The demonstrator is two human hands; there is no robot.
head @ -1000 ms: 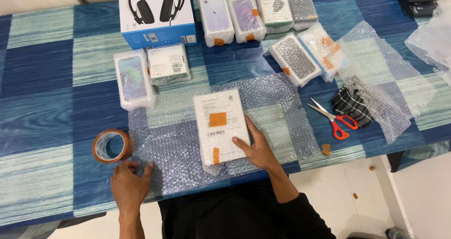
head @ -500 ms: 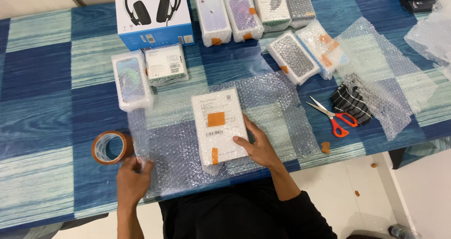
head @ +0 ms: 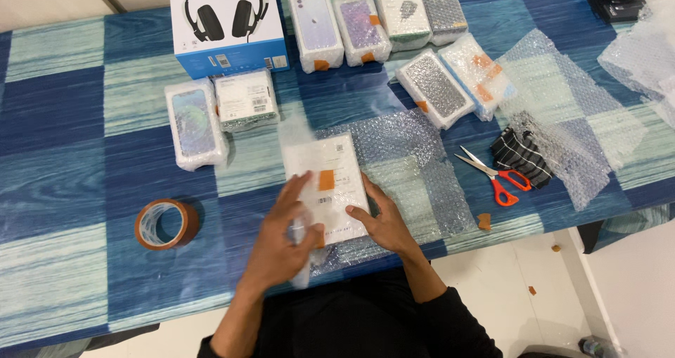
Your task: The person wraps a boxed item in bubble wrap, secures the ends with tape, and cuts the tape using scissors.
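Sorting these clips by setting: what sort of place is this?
Probably a small packing station for posting electronics. Boxed phones sit already sealed in bubble wrap, a tape roll and scissors lie ready, and both hands fold wrap over a white box.
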